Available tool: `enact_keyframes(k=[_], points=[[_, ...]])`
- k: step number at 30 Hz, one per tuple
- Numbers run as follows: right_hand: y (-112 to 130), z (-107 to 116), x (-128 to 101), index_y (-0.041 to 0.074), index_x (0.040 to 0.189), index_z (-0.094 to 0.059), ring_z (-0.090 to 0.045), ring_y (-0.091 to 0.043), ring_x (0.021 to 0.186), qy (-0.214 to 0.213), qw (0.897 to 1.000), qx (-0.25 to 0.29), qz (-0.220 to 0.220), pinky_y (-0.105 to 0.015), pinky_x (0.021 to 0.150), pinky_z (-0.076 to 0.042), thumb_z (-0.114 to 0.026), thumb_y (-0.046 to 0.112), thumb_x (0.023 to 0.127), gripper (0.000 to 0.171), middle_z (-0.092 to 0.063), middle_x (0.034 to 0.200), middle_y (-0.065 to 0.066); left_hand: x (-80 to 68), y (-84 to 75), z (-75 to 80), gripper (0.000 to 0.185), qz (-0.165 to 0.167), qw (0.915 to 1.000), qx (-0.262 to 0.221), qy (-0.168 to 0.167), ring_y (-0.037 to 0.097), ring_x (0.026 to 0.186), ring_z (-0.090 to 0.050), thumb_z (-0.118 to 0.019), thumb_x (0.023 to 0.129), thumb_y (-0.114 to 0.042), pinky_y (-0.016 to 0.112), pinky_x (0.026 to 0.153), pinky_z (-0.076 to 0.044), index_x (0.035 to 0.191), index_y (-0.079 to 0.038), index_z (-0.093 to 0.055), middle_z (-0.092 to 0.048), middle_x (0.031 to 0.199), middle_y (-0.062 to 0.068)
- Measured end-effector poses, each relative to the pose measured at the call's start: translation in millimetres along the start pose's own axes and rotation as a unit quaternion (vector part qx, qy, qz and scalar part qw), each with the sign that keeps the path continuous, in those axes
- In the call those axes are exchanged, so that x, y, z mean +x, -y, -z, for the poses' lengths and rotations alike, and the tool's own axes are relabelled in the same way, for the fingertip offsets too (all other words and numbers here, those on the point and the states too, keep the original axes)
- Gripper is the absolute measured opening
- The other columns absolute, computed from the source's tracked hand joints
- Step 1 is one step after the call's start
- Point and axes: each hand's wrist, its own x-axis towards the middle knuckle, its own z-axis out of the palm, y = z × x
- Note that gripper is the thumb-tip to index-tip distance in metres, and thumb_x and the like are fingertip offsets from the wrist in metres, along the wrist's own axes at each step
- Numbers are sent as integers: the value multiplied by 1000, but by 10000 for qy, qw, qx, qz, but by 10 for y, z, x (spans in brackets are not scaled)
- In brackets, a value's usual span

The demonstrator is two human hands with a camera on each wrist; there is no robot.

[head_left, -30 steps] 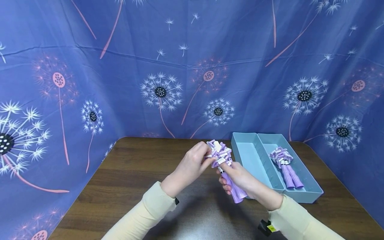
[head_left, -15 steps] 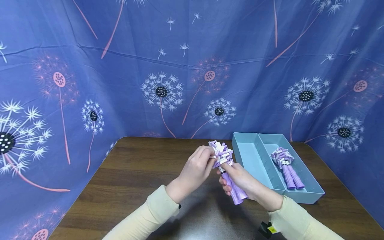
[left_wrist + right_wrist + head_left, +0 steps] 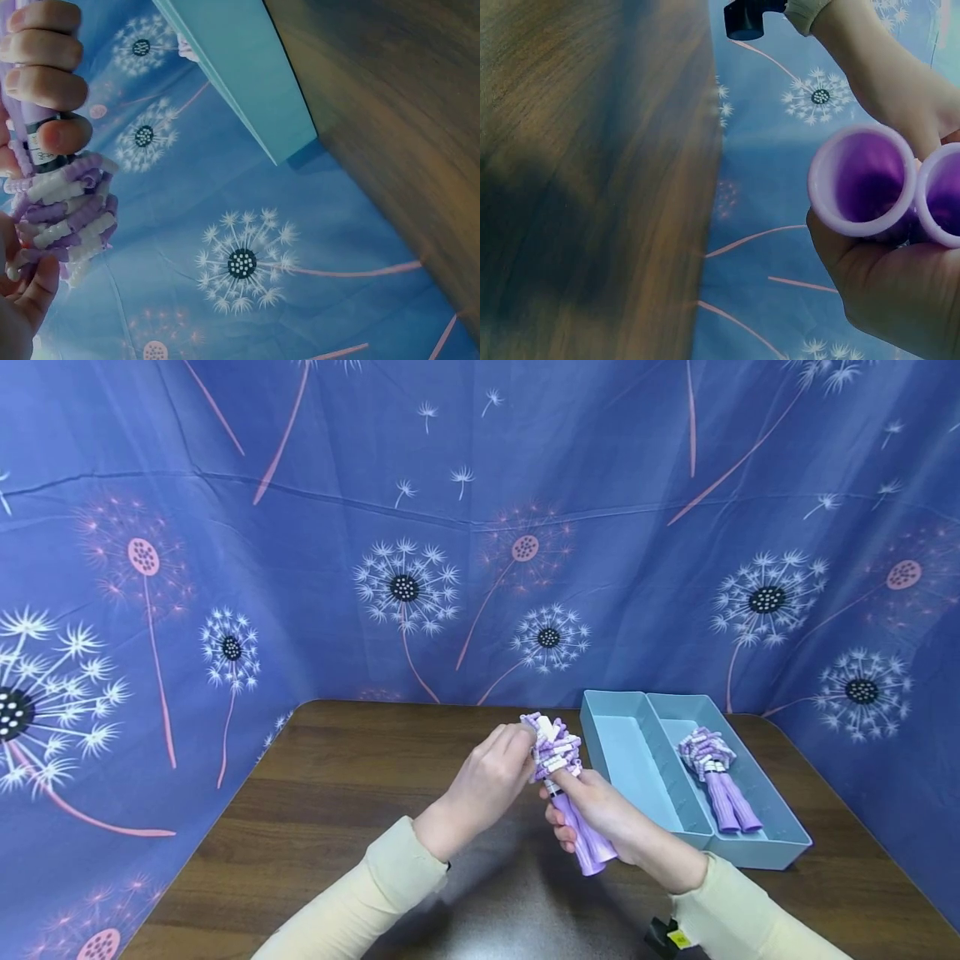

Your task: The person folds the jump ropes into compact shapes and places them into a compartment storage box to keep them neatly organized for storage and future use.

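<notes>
A beaded jump rope in purple and white is bunched into a bundle above the table. My right hand grips it where the bundle meets its two purple handles, which point down toward me. At the bundle's left side, my left hand pinches some of the beaded cord between thumb and fingers. In the right wrist view the hollow ends of the handles face the camera, with my right hand wrapped around them. The left fingertips are partly hidden by the beads in the head view.
A light blue tray with two compartments stands at the right on the brown wooden table. Its right compartment holds another bundled jump rope with purple handles. A blue dandelion-print cloth hangs behind the table.
My left hand has shifted slightly right and turned at the bundle, its fingers closing further in on the beads. My right hand keeps its grip almost in place. The tray has not moved.
</notes>
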Motion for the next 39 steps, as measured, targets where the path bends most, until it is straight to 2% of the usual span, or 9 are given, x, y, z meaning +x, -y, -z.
enact_keyframes(k=[5, 10, 17, 21, 26, 29, 32, 36, 39], points=[[-14, -7, 3, 5, 92, -48, -45, -7, 43, -2, 10000, -27, -12, -24, 44, -44, -43, 30, 96, 26, -49, 59, 2, -16, -19, -8, 20, 153, 9999, 63, 7, 14, 72, -54, -62, 76, 4, 22, 65, -49, 92, -1, -51, -55, 81, 5], [-34, 17, 12, 4, 92, -48, -46, -8, 43, -34, 9998, -170, 85, -24, 44, -44, -42, 30, 97, 27, -49, 59, 1, -5, -52, 6, 16, 896, 9947, -488, 125, 10, 65, -48, -62, 75, 3, 19, 58, -45, 84, -5, -50, -51, 74, 1], [-50, 58, 42, 4, 93, -47, -46, -8, 44, -191, 9995, -231, 141, -23, 44, -44, -41, 29, 97, 26, -48, 60, 0, 54, -64, 84, 7, 2018, 9636, -1724, 324, 10, 62, -55, -66, 76, 0, 13, 56, -44, 79, -4, -62, -60, 72, 2], [-62, 83, 56, 4, 92, -47, -45, -8, 43, -364, 9990, -256, 83, -23, 44, -43, -41, 29, 97, 26, -48, 60, 1, 76, -66, 131, 4, 2316, 9446, -2234, 643, 11, 67, -61, -70, 81, -4, 16, 61, -49, 85, -3, -68, -67, 80, 4], [-49, 98, 43, 4, 92, -47, -45, -9, 43, -405, 9982, -419, 117, -24, 43, -43, -42, 33, 97, 30, -48, 60, 0, 129, -47, 167, 8, 2510, 9341, -2289, 1094, 9, 73, -61, -71, 81, -7, 20, 65, -50, 88, -5, -65, -66, 83, 2], [-34, 98, 28, 4, 93, -47, -46, -9, 43, -374, 9979, -504, 156, -24, 43, -43, -43, 35, 97, 32, -49, 60, 0, 152, -44, 173, 13, 2441, 9357, -2080, 1472, 12, 76, -57, -70, 82, -8, 22, 68, -49, 90, -6, -60, -62, 84, 2], [-31, 95, 19, 4, 92, -48, -46, -9, 43, -369, 9977, -555, 157, -24, 43, -44, -44, 35, 97, 32, -49, 60, 0, 160, -52, 175, 14, 2164, 9463, -1628, 1767, 15, 80, -54, -69, 83, -10, 25, 71, -47, 92, -6, -59, -59, 84, 2], [-43, 90, 13, 4, 91, -49, -46, -9, 43, -425, 9972, -604, 138, -24, 43, -43, -44, 34, 97, 32, -49, 60, 0, 164, -65, 186, 16, 1828, 9575, -1132, 1922, 17, 81, -53, -70, 81, -14, 27, 72, -46, 90, -6, -59, -59, 82, 2], [-57, 93, 9, 4, 90, -50, -45, -10, 43, -423, 9970, -639, 138, -24, 43, -43, -45, 33, 96, 31, -49, 59, -1, 155, -59, 190, 19, 1664, 9600, -996, 2020, 16, 78, -53, -71, 80, -16, 28, 70, -45, 87, -6, -57, -57, 80, 2]])
